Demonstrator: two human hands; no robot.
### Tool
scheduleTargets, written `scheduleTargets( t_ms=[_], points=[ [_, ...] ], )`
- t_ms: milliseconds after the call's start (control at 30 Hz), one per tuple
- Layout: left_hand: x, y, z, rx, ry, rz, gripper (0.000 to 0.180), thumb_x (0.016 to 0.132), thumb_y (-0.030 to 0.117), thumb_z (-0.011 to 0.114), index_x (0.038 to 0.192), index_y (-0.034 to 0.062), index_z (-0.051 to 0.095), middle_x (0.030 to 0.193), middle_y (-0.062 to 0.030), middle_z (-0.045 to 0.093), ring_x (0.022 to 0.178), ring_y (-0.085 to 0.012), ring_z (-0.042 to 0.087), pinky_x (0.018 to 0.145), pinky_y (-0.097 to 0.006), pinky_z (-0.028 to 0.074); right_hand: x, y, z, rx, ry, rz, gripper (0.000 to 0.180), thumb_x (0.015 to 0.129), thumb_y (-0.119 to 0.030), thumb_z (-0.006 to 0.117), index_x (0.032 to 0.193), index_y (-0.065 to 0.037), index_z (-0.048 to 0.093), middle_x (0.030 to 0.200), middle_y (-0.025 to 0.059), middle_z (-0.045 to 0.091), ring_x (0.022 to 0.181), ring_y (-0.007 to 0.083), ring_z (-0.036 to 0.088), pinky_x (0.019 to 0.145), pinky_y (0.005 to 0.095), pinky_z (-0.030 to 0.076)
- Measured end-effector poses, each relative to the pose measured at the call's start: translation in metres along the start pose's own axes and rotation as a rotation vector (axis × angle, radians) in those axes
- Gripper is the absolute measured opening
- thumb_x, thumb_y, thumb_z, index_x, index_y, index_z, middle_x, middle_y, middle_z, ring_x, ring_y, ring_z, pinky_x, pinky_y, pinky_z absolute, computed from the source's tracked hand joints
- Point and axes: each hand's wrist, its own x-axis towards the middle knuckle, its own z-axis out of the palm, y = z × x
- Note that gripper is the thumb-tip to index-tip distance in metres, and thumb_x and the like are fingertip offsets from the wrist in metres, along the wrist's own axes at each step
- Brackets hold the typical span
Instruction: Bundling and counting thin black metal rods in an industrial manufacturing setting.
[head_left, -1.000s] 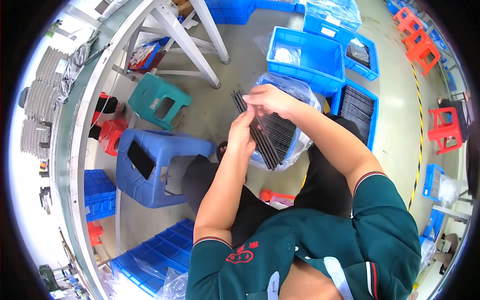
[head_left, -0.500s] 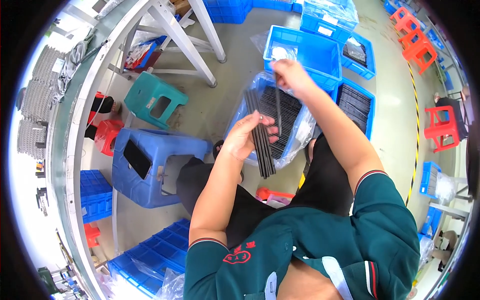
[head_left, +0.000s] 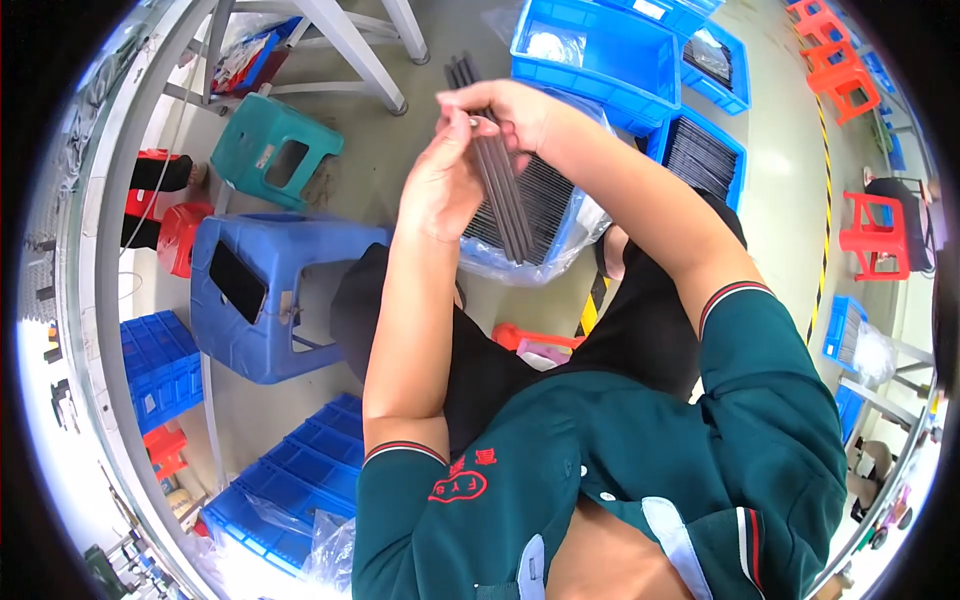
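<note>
now, near the top middle of the frame, both hands meet on a small bundle of thin dark rods (head_left: 500, 180). the left hand (head_left: 445, 185) comes up from the lower middle, its fingers closed around the bundle's middle from the left side. the right hand (head_left: 510, 110) reaches in from the right and curls over the upper part of the same rods, fingers pressed together on them, so the tips of the rods stick out above it toward the top edge. the bundle stands nearly upright, leaning a little, with its lower end hanging over a clear plastic bag (head_left: 545, 235) that holds many more dark rods laid side by side. just beyond the bag, at the upper right, sit blue plastic bins (head_left: 600, 55), one of them filled with similar dark rods. left of the arms, on the floor, stands a blue plastic stool (head_left: 270, 300) with a dark phone lying on it, and above that a teal stool (head_left: 275, 150). red stools (head_left: 875, 235) show along the right edge.
</note>
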Motion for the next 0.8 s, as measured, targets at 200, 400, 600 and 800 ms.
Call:
scheduleTargets(
  t_ms=[200, 400, 600, 800],
  points=[
    [-0.029, 0.03, -0.013, 0.002, 0.407, 0.292, 0.026, 0.087, 0.033, 0.061, 0.087, 0.0071, 0.059, 0.092, -0.0045, 0.059, 0.097, -0.0176, 0.052, 0.091, -0.042, 0.038, 0.024, -0.002, -0.031, 0.316, 0.177, -0.489, 0.034, 0.088, -0.032, 0.059, 0.065, -0.014, 0.041, 0.061, -0.0024, 0.037, 0.056, 0.0115, 0.038, 0.059, 0.0305, 0.038],
    [-0.051, 0.047, -0.012, -0.013, 0.382, 0.218, 0.033, 0.091, 0.037, 0.054, 0.088, 0.0041, 0.056, 0.103, -0.0105, 0.056, 0.099, -0.0205, 0.052, 0.089, -0.038, 0.04, 0.082, 0.066, -0.093, -0.086, 0.67, -0.429, 0.035, 0.08, -0.034, 0.068, 0.068, -0.009, 0.047, 0.055, -0.0002, 0.043, 0.045, 0.0123, 0.041, 0.045, 0.0302, 0.037],
    [-0.059, 0.047, -0.018, -0.012, 0.302, 0.183, 0.035, 0.094, 0.04, 0.045, 0.089, 0.007, 0.053, 0.112, -0.0108, 0.052, 0.106, -0.0229, 0.047, 0.09, -0.038, 0.038, 0.119, 0.143, -0.126, -0.785, 0.963, -0.322, 0.045, 0.075, -0.046, 0.066, 0.085, -0.003, 0.063, 0.08, 0.0197, 0.064, 0.08, 0.0338, 0.062, 0.072, 0.0415, 0.047],
    [-0.062, 0.047, -0.015, -0.027, 0.283, 0.175, 0.038, 0.094, 0.041, 0.044, 0.087, 0.0056, 0.053, 0.109, -0.0108, 0.044, 0.101, -0.0245, 0.04, 0.086, -0.038, 0.035, 0.13, 0.204, -0.129, -1.102, 0.908, -0.014, 0.042, 0.075, -0.043, 0.067, 0.086, -0.004, 0.056, 0.084, 0.0191, 0.064, 0.083, 0.0365, 0.062, 0.072, 0.0465, 0.048]
  ],
)
